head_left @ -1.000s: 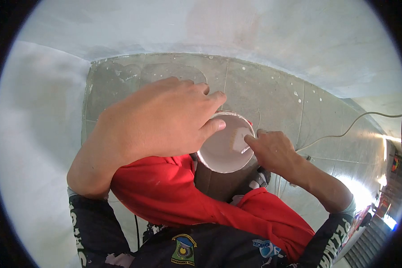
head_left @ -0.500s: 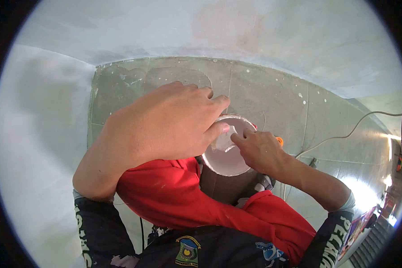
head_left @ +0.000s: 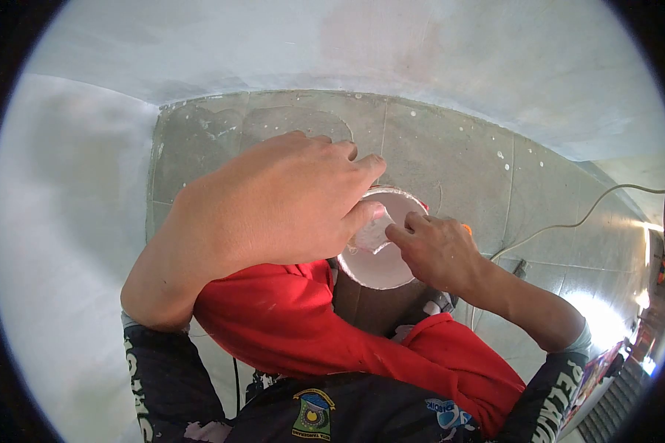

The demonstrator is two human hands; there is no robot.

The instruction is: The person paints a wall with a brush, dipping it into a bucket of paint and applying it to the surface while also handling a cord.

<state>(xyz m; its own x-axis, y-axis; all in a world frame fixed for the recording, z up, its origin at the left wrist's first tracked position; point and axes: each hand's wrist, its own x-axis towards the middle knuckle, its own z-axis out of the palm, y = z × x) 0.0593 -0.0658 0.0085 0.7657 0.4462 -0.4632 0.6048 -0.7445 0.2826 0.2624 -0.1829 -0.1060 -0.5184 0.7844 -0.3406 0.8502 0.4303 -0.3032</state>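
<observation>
The pale wall (head_left: 436, 66) filled the scene toward twelve o'clock, with the tiled floor (head_left: 462, 173) below it. The white-coated bucket (head_left: 380, 276) sat slightly toward four o'clock from the centre of view, its mouth open upward. The left hand (head_left: 281, 199) reached over the rim's ten o'clock side, thumb out; its palm was hidden, so whether it gripped anything I could not tell. At three o'clock, the right hand (head_left: 437, 251) pinched a pale scraper (head_left: 373, 236), which lay over the mouth's nine o'clock half, close by the left thumb. Good handling seemed to call for a firm pinch, a low blade angle, that thumb clear of the edge, and any drips kept inside the rim.
</observation>
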